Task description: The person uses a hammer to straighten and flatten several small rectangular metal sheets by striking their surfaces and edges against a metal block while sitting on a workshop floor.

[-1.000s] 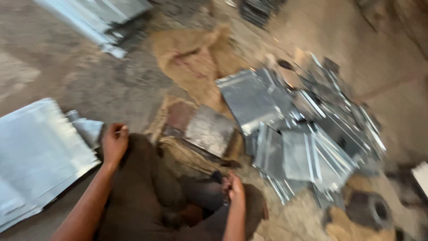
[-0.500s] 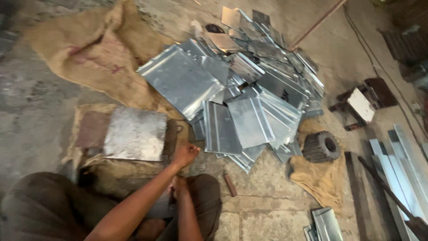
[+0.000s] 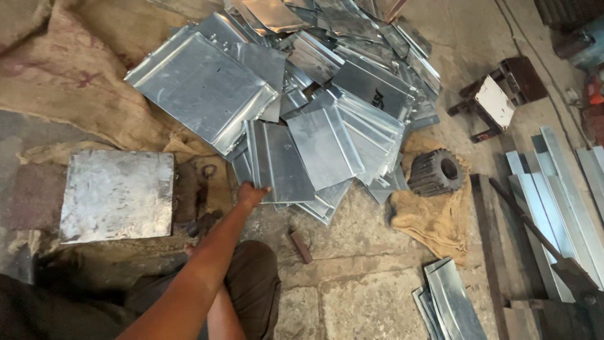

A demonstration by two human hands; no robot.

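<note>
Right grip (image 3: 250, 194) touching metal sheet (image 3: 281, 165) — pile's near edge

**A sheet-metal workshop, worked at floor level**

This is a metalworking shop. A large heap of cut galvanised sheet panels (image 3: 302, 107), many with folded edges, lies on a rough concrete floor (image 3: 358, 302) beside spread burlap sacking (image 3: 69, 75). A thick, scuffed steel plate (image 3: 117, 195) sits flat on the sacking like a low anvil surface. Near the heap rests a dark toothed gear (image 3: 437, 173) on another piece of burlap. Long folded metal strips (image 3: 560, 195) lie in a row at the right, with a smaller stack of panels (image 3: 450, 302) close by. A low dark stool (image 3: 497, 97) stands on the floor behind them. Everything is grey, dusty and stained.
</note>
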